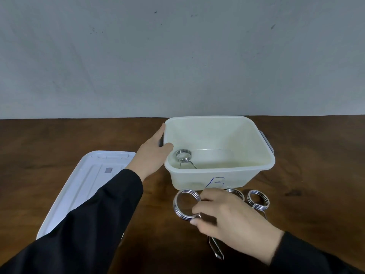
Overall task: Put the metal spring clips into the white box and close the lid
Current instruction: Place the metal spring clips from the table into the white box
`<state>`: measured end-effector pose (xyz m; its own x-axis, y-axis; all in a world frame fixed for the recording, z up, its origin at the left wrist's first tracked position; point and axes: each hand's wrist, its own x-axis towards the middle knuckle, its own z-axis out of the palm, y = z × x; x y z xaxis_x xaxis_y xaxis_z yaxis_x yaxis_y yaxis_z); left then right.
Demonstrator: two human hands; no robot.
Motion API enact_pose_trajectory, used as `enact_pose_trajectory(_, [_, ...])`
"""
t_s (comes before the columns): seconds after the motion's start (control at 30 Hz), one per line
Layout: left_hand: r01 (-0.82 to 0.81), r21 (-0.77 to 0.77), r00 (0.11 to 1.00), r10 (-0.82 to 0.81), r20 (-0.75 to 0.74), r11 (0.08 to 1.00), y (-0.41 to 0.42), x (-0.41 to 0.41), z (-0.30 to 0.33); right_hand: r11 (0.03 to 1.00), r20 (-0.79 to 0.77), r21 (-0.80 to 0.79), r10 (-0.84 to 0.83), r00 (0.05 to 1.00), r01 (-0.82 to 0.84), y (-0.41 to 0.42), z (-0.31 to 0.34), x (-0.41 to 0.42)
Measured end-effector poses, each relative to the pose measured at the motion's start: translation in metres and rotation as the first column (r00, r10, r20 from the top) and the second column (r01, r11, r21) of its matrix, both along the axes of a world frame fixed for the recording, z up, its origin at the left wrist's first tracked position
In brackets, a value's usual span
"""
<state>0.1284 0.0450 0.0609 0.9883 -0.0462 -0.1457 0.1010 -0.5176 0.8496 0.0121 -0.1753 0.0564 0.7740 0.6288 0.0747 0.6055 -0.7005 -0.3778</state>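
The white box (pixel 264 153) stands open on the table, marked with a blue "B" on its near wall. One metal spring clip (pixel 184 155) lies inside at its left end. My left hand (pixel 153 155) grips the box's left rim, thumb inside. In front of the box, my right hand (pixel 223 216) is shut on a second spring clip (pixel 185 204), its coil sticking out to the left and its handles poking out below my palm. Two more clips lie by the box's near wall: one (pixel 236 193) half hidden behind my right hand, one (pixel 257 200) to its right. The white lid (pixel 85 184) lies flat to the left.
The brown wooden table (pixel 316 194) runs back to a grey wall (pixel 177 56) just behind the box. Grey latches sit on the box's two ends. My black sleeves cover the lower left and lower right of the view.
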Motion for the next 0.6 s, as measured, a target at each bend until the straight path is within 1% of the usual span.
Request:
enact_pose_trajectory(0.07, [-0.016,-0.008,1.000,0.016,0.006,1.000,0.001,0.000,-0.003,0.986,-0.002,0.164,-0.041,0.999,0.041,-0.003,0.040,-0.004])
enact_pose_trajectory(0.13, [-0.027,-0.033,1.000,0.027,0.014,0.999,0.002,0.001,-0.005,0.950,-0.038,0.278,-0.135,0.990,0.141,-0.011,0.083,0.005])
enact_pose_trajectory(0.2, [-0.027,-0.032,0.999,0.028,0.018,0.999,0.002,0.001,-0.006,0.904,-0.054,0.319,-0.281,0.958,0.283,-0.021,0.115,0.031])
enact_pose_trajectory(0.23, [-0.028,-0.020,0.999,0.029,0.017,0.999,0.001,0.001,-0.006,0.885,-0.050,0.306,-0.353,0.934,0.350,-0.025,0.126,0.049])
enact_pose_trajectory(0.27, [-0.041,-0.021,0.999,0.041,0.022,0.999,0.002,0.003,-0.007,0.869,-0.049,0.267,-0.420,0.906,0.417,-0.030,0.134,0.069])
enact_pose_trajectory(0.3, [-0.060,-0.027,0.998,0.061,0.025,0.998,0.002,0.005,-0.007,0.856,-0.049,0.194,-0.479,0.876,0.479,-0.033,0.138,0.089])
enact_pose_trajectory(0.37, [-0.100,-0.038,0.994,0.101,0.029,0.994,0.004,0.012,-0.006,0.837,-0.056,-0.010,-0.547,0.835,0.547,-0.038,0.138,0.128])
enact_pose_trajectory(0.43, [-0.123,-0.030,0.992,0.124,0.025,0.992,0.003,0.022,-0.002,0.823,-0.095,-0.177,-0.560,0.823,0.540,-0.036,0.127,0.156])
enact_pose_trajectory(0.5, [-0.117,-0.003,0.993,0.117,0.001,0.993,0.001,0.031,0.001,0.817,-0.146,-0.302,-0.549,0.823,0.491,-0.029,0.107,0.172])
enact_pose_trajectory(0.53, [-0.109,-0.005,0.994,0.109,-0.017,0.994,0.001,0.036,0.001,0.816,-0.153,-0.348,-0.536,0.830,0.462,-0.026,0.094,0.176])
enact_pose_trajectory(0.6, [-0.099,-0.053,0.994,0.096,-0.053,0.994,0.000,0.042,-0.003,0.801,-0.105,-0.434,-0.499,0.860,0.412,-0.020,0.069,0.182])
